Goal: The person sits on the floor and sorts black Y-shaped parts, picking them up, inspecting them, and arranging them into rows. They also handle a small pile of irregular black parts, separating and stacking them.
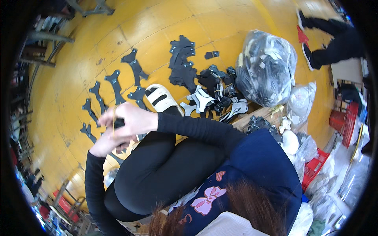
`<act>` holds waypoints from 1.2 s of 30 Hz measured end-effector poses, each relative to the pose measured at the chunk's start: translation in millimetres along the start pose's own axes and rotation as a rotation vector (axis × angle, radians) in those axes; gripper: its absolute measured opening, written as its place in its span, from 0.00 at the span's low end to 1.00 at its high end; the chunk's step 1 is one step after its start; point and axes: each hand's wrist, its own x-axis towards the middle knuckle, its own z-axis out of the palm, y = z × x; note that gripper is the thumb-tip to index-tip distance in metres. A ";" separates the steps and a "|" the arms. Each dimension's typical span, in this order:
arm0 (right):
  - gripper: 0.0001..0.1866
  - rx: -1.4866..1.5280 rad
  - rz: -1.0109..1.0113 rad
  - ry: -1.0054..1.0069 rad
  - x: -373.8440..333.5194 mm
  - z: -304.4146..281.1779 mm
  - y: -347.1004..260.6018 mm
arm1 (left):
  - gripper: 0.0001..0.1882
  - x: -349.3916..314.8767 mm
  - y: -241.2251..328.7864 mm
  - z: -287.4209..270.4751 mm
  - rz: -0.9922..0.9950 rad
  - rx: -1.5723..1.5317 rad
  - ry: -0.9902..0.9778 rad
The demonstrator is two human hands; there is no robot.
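Observation:
My two hands meet above my bent knees. My right hand (138, 120) pinches a thin yellowish rubber band (114, 118), stretched upright at the fingers. Just below it, my left hand (105, 144) is closed around a small black piece (119, 123), mostly hidden by the fingers. Beyond the hands, several black Y-shaped fabric pieces (115, 84) lie spread in a row on the yellow floor. Farther right is a stack of similar black pieces (183, 63), with a small black bundle (212, 54) beside it.
A white slipper (162, 99) is on my foot. Banded black bundles and white-edged pieces (201, 99) lie right of it, by a big filled plastic bag (267, 67). A red crate (315, 169) stands at right. Another person's legs (334, 43) are at the far right.

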 end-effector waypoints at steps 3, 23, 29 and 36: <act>0.19 -0.253 -0.276 -0.134 8.5 7.3 -46.9 | 0.10 -17.2 -32.2 -8.4 0.091 0.140 0.129; 0.13 -0.207 0.238 0.038 -6.6 -14.8 -18.4 | 0.13 12.5 4.4 -1.9 -0.056 0.008 0.265; 0.16 -0.124 0.049 0.237 -12.9 -25.5 -2.0 | 0.09 12.8 -10.3 -11.6 0.070 -0.158 0.374; 0.17 0.117 0.073 0.163 -32.2 -35.4 12.3 | 0.17 17.3 -6.1 -4.0 0.121 -0.279 0.088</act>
